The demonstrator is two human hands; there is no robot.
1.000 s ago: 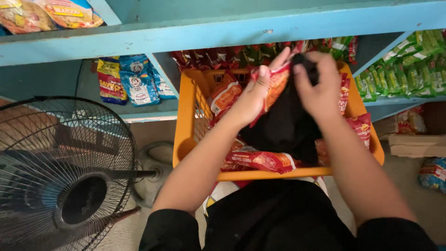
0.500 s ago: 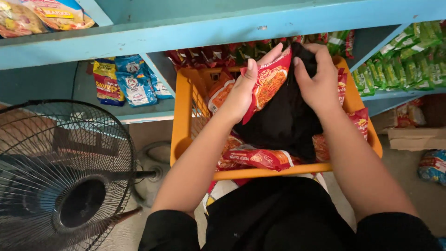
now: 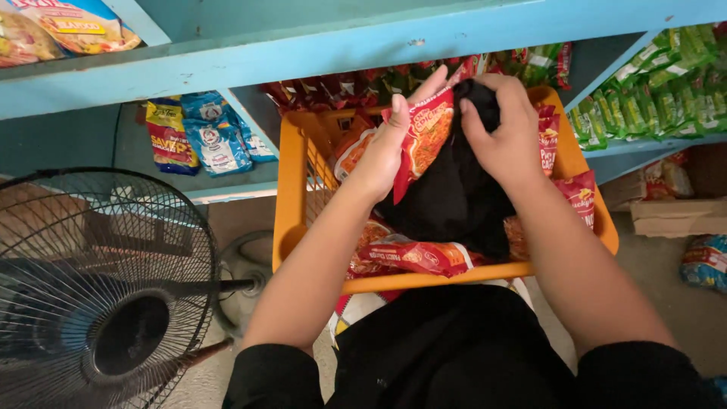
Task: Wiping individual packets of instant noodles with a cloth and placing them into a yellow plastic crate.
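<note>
Left hand: the left hand [image 3: 386, 148] is held over the orange basket [image 3: 291, 197], its fingers stretched upward along a red noodle packet [image 3: 422, 140]; its grip is closed on the packet, which is pressed between palm and thumb.
Right hand: the right hand [image 3: 501, 140] is set just beside the left one; its grip is bunched on the top of a black plastic bag [image 3: 454, 193], with the fingers curled over the gathered edge.
Noodle packet: it is held upright at the mouth of the black bag, touching it; whether its lower end is already inside the bag cannot be told, since the bag's folds are dark.
Black bag: it is seen standing in the middle of the basket, surrounded by other red packets [image 3: 420, 257].
Basket: it is placed in front of the person, against the blue shelf [image 3: 303, 60], and is filled with red and orange snack packets.
Shelf, middle: a row of red and green packets [image 3: 348, 87] is seen behind the basket, under the shelf board.
Shelf, right: green packets [image 3: 666, 98] are stacked well apart from the hands.
Shelf, left: blue and yellow bags [image 3: 201, 132] are stood in the lower compartment.
Fan: a standing fan [image 3: 98, 288] with a wire grille is seen at the left, near the basket.
Floor, right: a cardboard box [image 3: 674, 216] is lying near the basket.
</note>
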